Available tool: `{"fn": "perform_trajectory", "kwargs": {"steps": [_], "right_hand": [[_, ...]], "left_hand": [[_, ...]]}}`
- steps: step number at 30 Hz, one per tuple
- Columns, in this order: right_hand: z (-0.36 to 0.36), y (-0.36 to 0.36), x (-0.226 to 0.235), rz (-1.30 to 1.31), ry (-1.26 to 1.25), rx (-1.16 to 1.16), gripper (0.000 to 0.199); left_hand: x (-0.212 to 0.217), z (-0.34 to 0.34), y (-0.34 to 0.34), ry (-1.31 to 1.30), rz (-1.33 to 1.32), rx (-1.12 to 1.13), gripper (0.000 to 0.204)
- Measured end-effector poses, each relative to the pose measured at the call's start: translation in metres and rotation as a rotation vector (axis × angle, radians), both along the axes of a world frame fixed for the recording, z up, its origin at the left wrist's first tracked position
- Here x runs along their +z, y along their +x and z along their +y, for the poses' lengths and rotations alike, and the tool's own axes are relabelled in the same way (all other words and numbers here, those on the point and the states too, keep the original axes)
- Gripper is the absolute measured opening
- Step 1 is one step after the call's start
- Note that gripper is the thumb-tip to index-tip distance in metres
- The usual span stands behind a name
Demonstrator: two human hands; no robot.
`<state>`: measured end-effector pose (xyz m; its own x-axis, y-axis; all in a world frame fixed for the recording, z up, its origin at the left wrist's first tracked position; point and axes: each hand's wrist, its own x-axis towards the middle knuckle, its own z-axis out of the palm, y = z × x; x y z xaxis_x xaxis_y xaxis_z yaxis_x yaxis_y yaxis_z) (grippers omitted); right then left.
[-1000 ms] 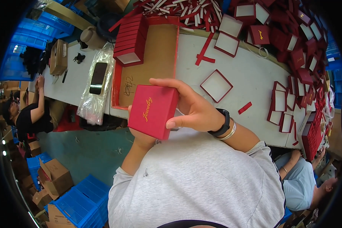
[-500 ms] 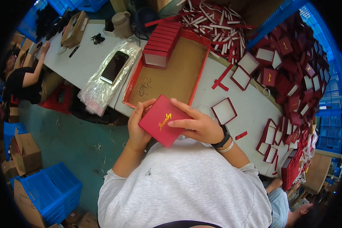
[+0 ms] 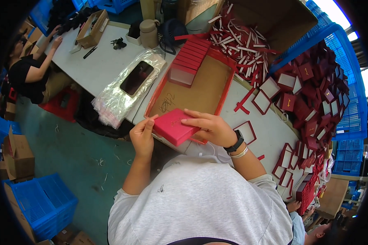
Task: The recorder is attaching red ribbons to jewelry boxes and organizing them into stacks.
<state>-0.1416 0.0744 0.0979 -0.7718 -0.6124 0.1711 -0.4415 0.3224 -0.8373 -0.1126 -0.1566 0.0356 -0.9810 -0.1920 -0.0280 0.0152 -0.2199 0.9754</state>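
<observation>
A red square jewelry box (image 3: 176, 127) with gold lettering on its lid is held up in front of my chest, tilted so one side wall shows. My left hand (image 3: 143, 138) pinches its left corner between thumb and fingers. Across the lid's right part lie the fingers of my right hand (image 3: 213, 127), gripping that side; its thumb is hidden. Just beyond the box is a shallow red-rimmed tray (image 3: 224, 96) with a brown bottom. At the tray's far left stands a row of red boxes (image 3: 189, 57), packed side by side.
Plastic sleeves (image 3: 110, 100) lie left of the tray, a phone (image 3: 137, 77) on them. Red ribbon strips (image 3: 247, 49) heap up behind. Many red boxes (image 3: 302, 107) spill from a blue crate (image 3: 342, 45) at right. An open box part (image 3: 246, 132) lies near my right wrist. Co-workers sit at both sides.
The box has tipped, so its side wall now shows and the lid is seen at a slant. My left hand has shifted to the box's left corner. The whole view has turned slightly.
</observation>
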Motion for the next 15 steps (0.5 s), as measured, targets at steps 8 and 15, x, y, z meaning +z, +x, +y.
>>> {"fn": "perform_trajectory", "kwargs": {"steps": [8,15], "right_hand": [[0.0,-0.064,-0.052,0.131,0.167,-0.457,0.029],[-0.01,-0.107,-0.075,0.193,0.371,-0.68,0.023]], "left_hand": [[-0.019,-0.002,-0.017,0.003,-0.023,0.274,0.021],[-0.019,-0.028,0.001,0.007,0.016,0.175,0.02]]}}
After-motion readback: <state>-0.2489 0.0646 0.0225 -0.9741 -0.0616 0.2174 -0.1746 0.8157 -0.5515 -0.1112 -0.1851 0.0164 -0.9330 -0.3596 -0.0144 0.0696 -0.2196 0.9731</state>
